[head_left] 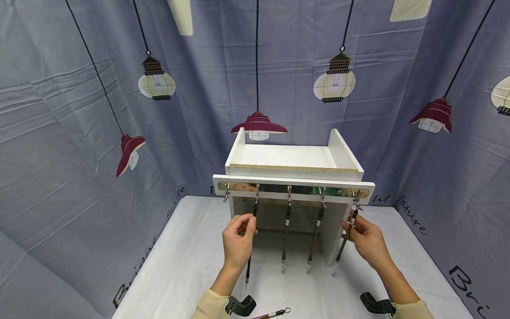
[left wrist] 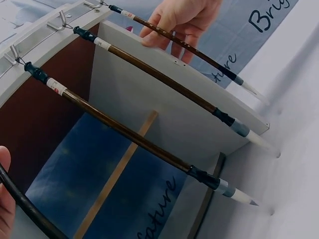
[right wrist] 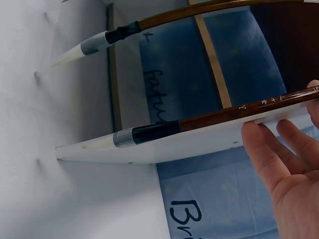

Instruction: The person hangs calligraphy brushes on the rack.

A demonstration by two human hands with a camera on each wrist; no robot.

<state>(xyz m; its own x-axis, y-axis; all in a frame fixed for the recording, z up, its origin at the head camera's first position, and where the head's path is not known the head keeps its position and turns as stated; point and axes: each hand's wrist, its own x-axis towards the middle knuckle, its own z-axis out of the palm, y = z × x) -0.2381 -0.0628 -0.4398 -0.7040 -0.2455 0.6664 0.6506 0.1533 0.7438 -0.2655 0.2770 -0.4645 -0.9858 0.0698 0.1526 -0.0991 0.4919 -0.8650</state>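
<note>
In the head view my left hand [head_left: 239, 241] pinches the dark handle of a paintbrush [head_left: 249, 266] that hangs from a hook. Part of that black handle [left wrist: 30, 211] and a fingertip show at the left of the left wrist view. My right hand [head_left: 368, 241] is at the right side panel [head_left: 332, 235] of a white shelf unit, fingers extended behind the rightmost brush [head_left: 343, 243]. That brush's reddish-brown handle [right wrist: 239, 110] crosses by the fingertips [right wrist: 251, 132] in the right wrist view. Between the hands hang two brown-handled brushes, one at the middle [head_left: 285, 235] and one to its right [head_left: 314, 241].
A metal strip with hooks [head_left: 275, 189] runs along the front rail of the shelf unit [head_left: 295, 173]. Another brush [head_left: 275, 313] with a loop lies on the white tabletop [head_left: 179, 266] near the front. Grey-blue curtains [head_left: 223, 66] printed with lamps surround the table.
</note>
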